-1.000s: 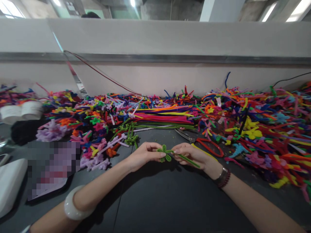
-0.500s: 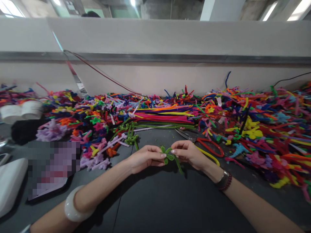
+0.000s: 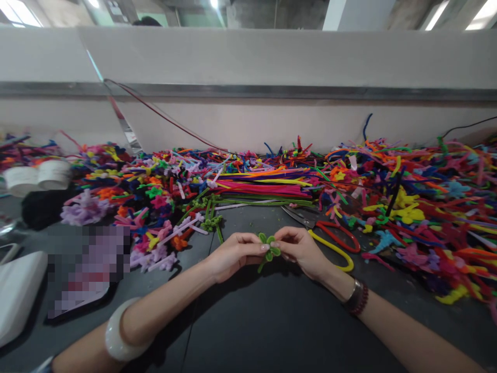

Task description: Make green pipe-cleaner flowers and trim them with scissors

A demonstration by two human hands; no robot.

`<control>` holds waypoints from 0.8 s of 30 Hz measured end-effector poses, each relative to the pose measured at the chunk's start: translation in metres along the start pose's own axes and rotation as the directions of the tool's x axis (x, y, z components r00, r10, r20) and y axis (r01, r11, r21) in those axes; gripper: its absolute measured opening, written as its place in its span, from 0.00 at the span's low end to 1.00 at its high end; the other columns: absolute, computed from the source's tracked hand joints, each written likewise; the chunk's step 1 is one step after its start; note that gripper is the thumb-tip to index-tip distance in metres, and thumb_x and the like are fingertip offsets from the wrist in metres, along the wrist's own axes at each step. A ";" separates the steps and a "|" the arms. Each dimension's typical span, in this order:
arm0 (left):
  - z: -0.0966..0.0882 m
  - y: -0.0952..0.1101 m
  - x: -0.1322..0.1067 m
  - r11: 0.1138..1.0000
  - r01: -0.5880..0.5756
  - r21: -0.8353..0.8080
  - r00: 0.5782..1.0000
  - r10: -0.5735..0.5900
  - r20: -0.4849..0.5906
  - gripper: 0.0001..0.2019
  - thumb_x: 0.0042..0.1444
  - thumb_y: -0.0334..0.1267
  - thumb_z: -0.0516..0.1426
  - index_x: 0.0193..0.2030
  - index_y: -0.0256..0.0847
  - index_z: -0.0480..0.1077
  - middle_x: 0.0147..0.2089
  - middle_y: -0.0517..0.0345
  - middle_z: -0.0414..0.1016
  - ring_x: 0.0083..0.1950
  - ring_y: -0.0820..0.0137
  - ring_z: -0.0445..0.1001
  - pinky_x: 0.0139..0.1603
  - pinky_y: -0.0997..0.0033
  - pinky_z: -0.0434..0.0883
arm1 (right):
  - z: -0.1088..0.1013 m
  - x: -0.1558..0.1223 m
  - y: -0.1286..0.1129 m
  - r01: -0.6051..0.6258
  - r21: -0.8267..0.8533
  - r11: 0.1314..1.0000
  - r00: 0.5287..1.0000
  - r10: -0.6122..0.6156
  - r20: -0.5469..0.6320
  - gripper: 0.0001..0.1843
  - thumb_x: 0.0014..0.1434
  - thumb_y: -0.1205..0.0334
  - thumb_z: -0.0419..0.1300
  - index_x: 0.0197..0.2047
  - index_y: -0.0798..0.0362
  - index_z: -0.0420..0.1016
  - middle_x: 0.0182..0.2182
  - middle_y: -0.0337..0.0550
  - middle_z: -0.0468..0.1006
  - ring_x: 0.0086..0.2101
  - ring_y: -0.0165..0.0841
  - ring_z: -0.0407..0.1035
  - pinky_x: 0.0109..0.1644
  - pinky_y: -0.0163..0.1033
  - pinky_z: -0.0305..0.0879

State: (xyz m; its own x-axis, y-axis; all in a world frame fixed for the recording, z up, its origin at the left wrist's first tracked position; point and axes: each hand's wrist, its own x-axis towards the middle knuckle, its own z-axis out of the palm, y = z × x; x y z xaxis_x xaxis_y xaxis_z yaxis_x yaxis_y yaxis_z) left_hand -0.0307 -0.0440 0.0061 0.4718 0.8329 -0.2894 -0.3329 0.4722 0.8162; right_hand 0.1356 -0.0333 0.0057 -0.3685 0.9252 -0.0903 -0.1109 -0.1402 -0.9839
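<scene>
Between my hands, above the dark table (image 3: 248,321), is a green pipe-cleaner flower (image 3: 274,252) with several looped petals and a short tail hanging down to the left. My left hand (image 3: 238,255) pinches it from the left with thumb and fingers. From the right, my right hand (image 3: 298,249) is closed at the flower's other side, thumb and forefinger on a petal. Scissors (image 3: 337,235) with one red and one yellow handle lie just behind my right hand. Behind my left hand rest more green pipe-cleaner pieces (image 3: 212,221).
A bundle of straight pipe cleaners (image 3: 264,185) lies at the back centre. Heaps of colourful pieces spread along the left (image 3: 155,197) and right (image 3: 427,223). At left are a phone with a blurred screen (image 3: 89,274), a white object (image 3: 19,295) and white rolls (image 3: 54,174).
The flower has turned in my fingers: its tail, earlier hanging at the right, now points down-left. My right hand has shifted slightly left, closer to my left hand.
</scene>
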 end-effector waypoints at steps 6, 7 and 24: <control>0.002 0.002 -0.001 1.000 -0.013 0.026 1.000 0.014 -0.028 0.07 0.37 0.32 0.63 0.20 0.32 0.69 0.20 0.60 0.71 0.24 0.76 0.70 0.29 0.77 0.65 | -0.003 -0.001 -0.005 -0.120 0.089 0.989 0.992 0.115 0.059 0.10 0.40 0.60 0.65 0.23 0.57 0.70 0.14 0.31 0.62 0.14 0.18 0.52 0.17 0.27 0.44; 0.003 0.003 -0.001 1.000 -0.013 0.023 1.000 0.013 -0.026 0.07 0.37 0.32 0.64 0.20 0.32 0.69 0.20 0.61 0.70 0.24 0.76 0.70 0.29 0.76 0.65 | -0.004 -0.001 -0.007 -0.159 0.124 0.979 0.985 0.150 0.082 0.11 0.41 0.59 0.65 0.22 0.57 0.69 0.14 0.31 0.62 0.15 0.18 0.52 0.17 0.27 0.44; 0.001 0.001 0.000 0.991 0.003 0.135 0.999 0.002 -0.035 0.08 0.35 0.35 0.64 0.20 0.33 0.70 0.20 0.58 0.71 0.25 0.75 0.69 0.25 0.78 0.62 | 0.004 -0.003 0.000 -0.194 0.253 0.948 0.981 0.190 0.040 0.10 0.40 0.61 0.66 0.24 0.58 0.71 0.17 0.32 0.62 0.16 0.17 0.48 0.17 0.26 0.38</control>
State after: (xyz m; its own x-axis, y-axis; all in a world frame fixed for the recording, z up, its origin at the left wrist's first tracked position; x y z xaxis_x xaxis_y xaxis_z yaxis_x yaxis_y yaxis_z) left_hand -0.0300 -0.0440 0.0077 0.4426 0.8434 -0.3047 -0.2184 0.4309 0.8755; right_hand 0.1325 -0.0374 0.0067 -0.4199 0.8666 -0.2694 -0.2674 -0.4018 -0.8758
